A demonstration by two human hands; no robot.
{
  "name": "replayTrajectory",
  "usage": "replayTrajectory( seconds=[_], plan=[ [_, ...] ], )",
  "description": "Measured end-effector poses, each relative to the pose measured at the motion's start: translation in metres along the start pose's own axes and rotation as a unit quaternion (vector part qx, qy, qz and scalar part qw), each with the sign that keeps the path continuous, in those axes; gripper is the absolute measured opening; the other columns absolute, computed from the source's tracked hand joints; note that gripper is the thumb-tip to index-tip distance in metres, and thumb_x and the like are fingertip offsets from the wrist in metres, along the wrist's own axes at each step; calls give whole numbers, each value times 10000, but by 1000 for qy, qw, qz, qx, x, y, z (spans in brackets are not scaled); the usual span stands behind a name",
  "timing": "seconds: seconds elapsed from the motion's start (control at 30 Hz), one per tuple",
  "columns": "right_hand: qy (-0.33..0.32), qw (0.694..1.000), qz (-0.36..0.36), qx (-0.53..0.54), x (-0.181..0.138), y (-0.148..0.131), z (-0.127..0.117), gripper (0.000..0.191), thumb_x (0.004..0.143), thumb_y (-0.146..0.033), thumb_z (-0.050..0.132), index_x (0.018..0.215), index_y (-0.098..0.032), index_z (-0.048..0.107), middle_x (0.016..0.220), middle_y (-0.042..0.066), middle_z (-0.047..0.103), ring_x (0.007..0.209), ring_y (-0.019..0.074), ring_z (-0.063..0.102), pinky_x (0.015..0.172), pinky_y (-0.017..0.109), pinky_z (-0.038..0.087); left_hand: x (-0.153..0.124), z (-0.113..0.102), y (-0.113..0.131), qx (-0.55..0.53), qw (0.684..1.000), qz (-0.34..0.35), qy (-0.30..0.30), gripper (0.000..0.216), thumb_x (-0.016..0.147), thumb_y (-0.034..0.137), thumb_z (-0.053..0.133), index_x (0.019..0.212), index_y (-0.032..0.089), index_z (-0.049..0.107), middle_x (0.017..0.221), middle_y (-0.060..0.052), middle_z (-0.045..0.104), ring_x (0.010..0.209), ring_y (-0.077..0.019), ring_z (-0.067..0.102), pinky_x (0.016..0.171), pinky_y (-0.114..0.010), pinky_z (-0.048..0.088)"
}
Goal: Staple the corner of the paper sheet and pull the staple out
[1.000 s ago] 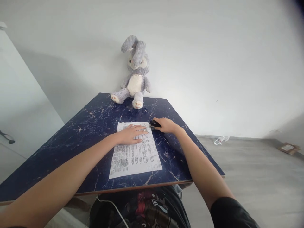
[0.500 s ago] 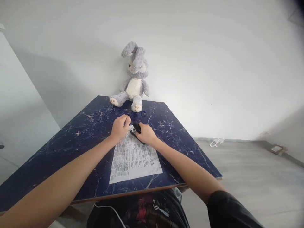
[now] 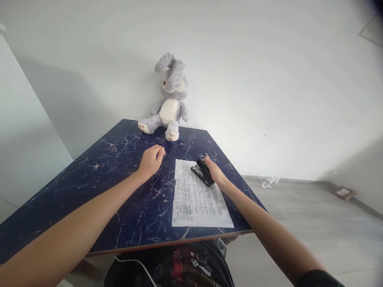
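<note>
A black stapler (image 3: 202, 173) lies slantwise over the upper right part of a printed sheet of paper (image 3: 191, 195). My right hand (image 3: 214, 169) grips the stapler from its right side, the fingers partly hidden behind it. To the left of the sheet, apart from it, my left hand (image 3: 152, 161) rests on the table with its fingers curled in. Nothing shows in that hand, and its palm side faces away from me.
The dark blue marbled table (image 3: 125, 159) has a brown front edge. A grey plush rabbit (image 3: 170, 99) sits at its far end against the wall. On the floor at right lie a clear plastic item (image 3: 269, 182) and a brown box (image 3: 344, 193).
My right hand has moved right with the stapler, and the sheet has shifted right too and turned a little. My left hand has stayed where it was, now apart from the sheet.
</note>
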State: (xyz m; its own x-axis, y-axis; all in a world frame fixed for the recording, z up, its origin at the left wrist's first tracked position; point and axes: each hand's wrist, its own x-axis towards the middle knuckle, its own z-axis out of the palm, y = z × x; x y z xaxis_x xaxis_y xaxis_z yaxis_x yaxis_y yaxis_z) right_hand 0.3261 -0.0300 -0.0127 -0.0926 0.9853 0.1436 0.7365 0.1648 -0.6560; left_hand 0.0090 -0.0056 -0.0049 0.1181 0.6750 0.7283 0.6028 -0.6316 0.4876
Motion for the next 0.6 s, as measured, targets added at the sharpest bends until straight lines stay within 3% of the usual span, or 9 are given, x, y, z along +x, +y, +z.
replayTrajectory(
  seconds=[0.07,0.17,0.23,0.33,0.43,0.6],
  plan=[
    [62,998,23,19,12,23,-8,705,1080,-522,5,1216,-164,598,1148,158,699,968,267,690,812,375,553,1,-1,-2,-11,1000,-9,16,401,1057,334,389,739,218,606,763,-42,651,722,-193,623,731,-340,463],
    [108,987,-6,-121,33,47,-10,534,1076,-472,247,1257,-137,621,1280,193,643,1183,305,622,1019,440,491,3,-3,-5,-24,998,-30,47,389,1044,327,408,733,218,615,735,-36,658,691,-188,628,697,-331,465],
    [74,974,-32,-211,49,51,-4,490,1058,-410,355,1370,-109,583,1477,216,520,1408,310,467,1165,450,370,4,-5,-8,-29,997,-42,64,381,1035,318,424,728,217,625,711,-31,658,661,-182,623,684,-328,463],
    [-6,963,8,-269,73,43,13,591,1084,-399,327,1553,-45,397,1668,250,264,1579,313,204,1245,469,233,4,-7,-9,-31,995,-52,77,386,1032,307,433,715,216,633,688,-25,655,639,-176,618,673,-326,453],
    [-54,959,43,-274,94,28,33,643,1093,-402,319,1589,7,315,1688,287,187,1597,346,138,1261,523,163,5,-10,-8,-33,994,-58,90,399,1046,319,427,720,214,631,662,-17,634,629,-171,617,665,-319,448],
    [-82,963,31,-256,112,-14,76,648,1088,-352,275,1616,24,259,1711,262,114,1604,362,72,1273,574,77,8,-15,-2,-29,989,-53,132,427,1074,355,395,719,220,589,659,-19,609,626,-166,613,668,-316,458]
  ],
)
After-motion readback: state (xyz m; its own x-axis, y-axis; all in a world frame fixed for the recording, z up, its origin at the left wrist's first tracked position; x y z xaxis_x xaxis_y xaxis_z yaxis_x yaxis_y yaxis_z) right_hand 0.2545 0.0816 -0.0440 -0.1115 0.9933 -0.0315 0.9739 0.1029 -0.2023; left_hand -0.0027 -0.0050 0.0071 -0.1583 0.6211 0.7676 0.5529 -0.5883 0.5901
